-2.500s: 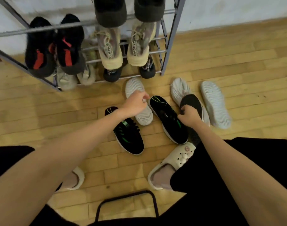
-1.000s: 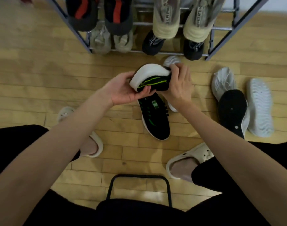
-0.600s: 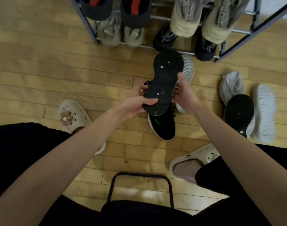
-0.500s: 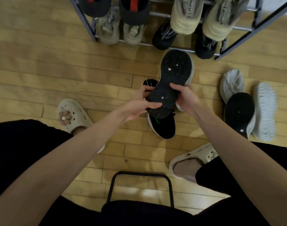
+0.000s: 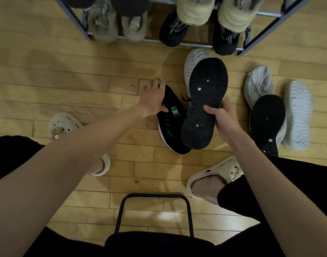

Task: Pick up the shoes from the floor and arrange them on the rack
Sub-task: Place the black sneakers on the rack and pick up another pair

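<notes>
The right hand (image 5: 223,119) gripped a black shoe (image 5: 204,102) sole-up by its edge. Just left of it, the left hand (image 5: 153,100) lay spread on the toe of its green-striped mate (image 5: 172,123) on the floor. That one-sided grip looked loose; the raised shoe could tip and drop. Beyond both hands stood the rack (image 5: 196,43), its visible tiers full, white shoes (image 5: 259,84) scattered rightward.
</notes>
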